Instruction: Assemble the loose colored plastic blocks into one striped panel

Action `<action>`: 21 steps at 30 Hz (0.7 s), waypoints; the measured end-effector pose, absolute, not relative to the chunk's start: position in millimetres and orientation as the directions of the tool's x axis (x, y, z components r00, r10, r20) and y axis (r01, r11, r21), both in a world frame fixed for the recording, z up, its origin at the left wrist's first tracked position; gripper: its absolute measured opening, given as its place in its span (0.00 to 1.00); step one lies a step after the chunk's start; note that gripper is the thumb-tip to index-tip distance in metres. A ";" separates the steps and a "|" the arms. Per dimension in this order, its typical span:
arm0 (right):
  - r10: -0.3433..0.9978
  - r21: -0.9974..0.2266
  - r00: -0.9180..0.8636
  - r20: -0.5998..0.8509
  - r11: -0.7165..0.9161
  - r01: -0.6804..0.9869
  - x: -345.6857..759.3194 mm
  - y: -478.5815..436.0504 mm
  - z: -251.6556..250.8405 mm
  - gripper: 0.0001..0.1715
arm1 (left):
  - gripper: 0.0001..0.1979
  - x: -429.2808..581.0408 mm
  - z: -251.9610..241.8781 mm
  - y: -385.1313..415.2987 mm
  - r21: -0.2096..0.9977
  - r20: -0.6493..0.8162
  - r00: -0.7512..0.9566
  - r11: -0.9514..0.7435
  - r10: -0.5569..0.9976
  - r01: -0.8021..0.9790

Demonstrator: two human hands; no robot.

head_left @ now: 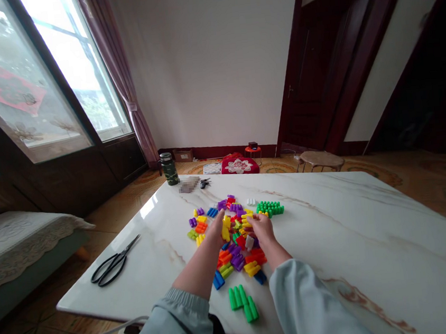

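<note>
Spanning the lower half of the frame, a white marbled table (371, 215) is shown, backed by a pale wall (204, 68) at upper centre. Both forearms, clad in light grey-green sleeves, are extended from the bottom edge toward the centre and are converged at the wrists. Between and around them, a loose pile of coloured blocks (238, 262) is spread at lower centre. The left hand (215, 232) is placed at the pile's left side, thumb raised; the right hand (263, 227) is placed opposite, fingers directed inward to the left. A gap is left between the two hands. Black-handled scissors (112, 266) are laid at lower left, well apart from the hands. A green block cluster (243, 302) is set at bottom centre, nearer the table edge than the pile. A dark patterned bottle (169, 170) is stood upright left of centre. A yellow block (226, 229) is held in the left hand, on its inner side. Other yellow pieces (246, 220) are met by the right fingertips; whether these are gripped cannot be told.
</note>
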State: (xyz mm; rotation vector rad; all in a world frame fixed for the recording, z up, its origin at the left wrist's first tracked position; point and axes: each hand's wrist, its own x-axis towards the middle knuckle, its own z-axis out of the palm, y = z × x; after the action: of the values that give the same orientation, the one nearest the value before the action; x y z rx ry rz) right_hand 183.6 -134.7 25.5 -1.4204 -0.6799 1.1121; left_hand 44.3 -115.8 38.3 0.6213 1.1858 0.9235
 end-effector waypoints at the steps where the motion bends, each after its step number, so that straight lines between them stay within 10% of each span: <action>1: 0.903 -0.956 0.347 -0.251 -0.176 -0.233 182.1 -135.8 28.5 0.19 | 0.20 44.6 40.0 -116.3 0.793 -0.526 0.108 0.532 0.844 -0.296; 8: 0.926 -0.872 0.290 -0.241 -0.075 -0.485 175.9 -139.4 38.6 0.19 | 0.20 50.5 48.0 -120.4 0.848 -0.467 0.162 0.492 0.869 -0.196; 21: 0.953 -0.996 0.300 -0.033 -0.007 -0.087 183.5 -135.2 22.9 0.18 | 0.14 57.1 38.3 -119.2 0.962 -0.255 0.021 0.255 0.967 -0.100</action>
State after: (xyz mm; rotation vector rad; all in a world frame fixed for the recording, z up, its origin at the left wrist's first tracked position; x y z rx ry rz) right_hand 183.5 -135.2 22.9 -1.2909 -0.9119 1.0353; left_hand 57.1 -119.2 38.3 0.9494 1.2407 1.0589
